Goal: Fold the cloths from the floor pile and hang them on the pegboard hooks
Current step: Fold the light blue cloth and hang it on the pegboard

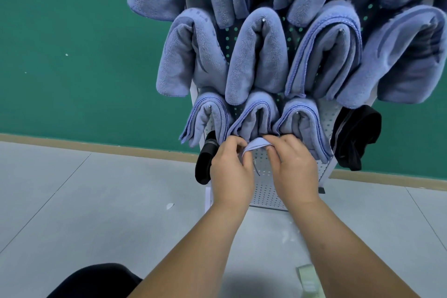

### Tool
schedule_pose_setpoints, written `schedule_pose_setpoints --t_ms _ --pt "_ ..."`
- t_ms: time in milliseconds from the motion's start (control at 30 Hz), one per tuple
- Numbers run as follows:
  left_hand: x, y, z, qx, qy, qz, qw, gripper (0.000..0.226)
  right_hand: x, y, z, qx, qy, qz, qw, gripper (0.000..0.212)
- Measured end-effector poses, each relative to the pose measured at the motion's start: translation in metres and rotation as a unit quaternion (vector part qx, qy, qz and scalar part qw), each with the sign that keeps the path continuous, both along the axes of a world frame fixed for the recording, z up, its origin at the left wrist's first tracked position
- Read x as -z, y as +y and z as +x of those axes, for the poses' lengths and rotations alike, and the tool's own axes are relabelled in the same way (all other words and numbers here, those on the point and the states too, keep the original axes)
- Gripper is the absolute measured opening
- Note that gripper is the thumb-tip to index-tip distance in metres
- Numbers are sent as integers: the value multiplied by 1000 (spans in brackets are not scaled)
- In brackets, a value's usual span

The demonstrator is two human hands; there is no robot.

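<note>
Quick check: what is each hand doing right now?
Left hand: pinching the left end of a blue cloth.
Right hand: pinching the right end of the same cloth.

A white pegboard (266, 191) stands on the grey tiled floor (72, 201), its bare lower panel showing between the left hand (229, 172) and the right hand (295, 169). Folded blue cloths (258, 55) hang from its hooks (263, 20) in rows above both hands. A white scrap (170, 205) lies on the floor, left of the left hand.
</note>
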State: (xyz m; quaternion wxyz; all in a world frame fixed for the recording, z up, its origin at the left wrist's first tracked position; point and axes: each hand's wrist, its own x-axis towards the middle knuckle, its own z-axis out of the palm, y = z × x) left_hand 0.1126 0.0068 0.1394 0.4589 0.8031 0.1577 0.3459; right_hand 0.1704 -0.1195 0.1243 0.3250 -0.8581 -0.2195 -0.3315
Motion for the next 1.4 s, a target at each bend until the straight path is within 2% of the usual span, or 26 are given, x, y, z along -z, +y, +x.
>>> schedule_pose_setpoints --t_ms 200,333,400,533,667,833,1033,1267,1400 --pt "-12 -7 2 -26 -49 -19 998 10 -17 5 -4 29 -28 30 999 30" --pt "-10 -7 7 -38 -14 -27 999 9 -16 12 -3 70 -34 -10 997 25" --pt "-5 -4 8 -49 16 -12 999 10 -11 11 -7 83 -36 -35 995 21" --pt "6 -1 6 -35 52 45 997 15 0 11 -12 99 -15 -72 992 25" --pt "10 -1 7 -19 40 68 997 18 1 13 -7 93 14 -61 994 21" --pt "16 -6 2 11 0 117 993 31 -2 16 -5 96 39 -47 994 23" --pt "22 -2 7 -9 1 140 990 31 4 17 -11 100 17 -57 993 30" --pt "15 1 21 5 49 144 988 28 -4 20 4 134 72 -136 979 2" --pt "14 0 18 20 54 169 984 23 -2 20 4 123 94 -168 974 14"
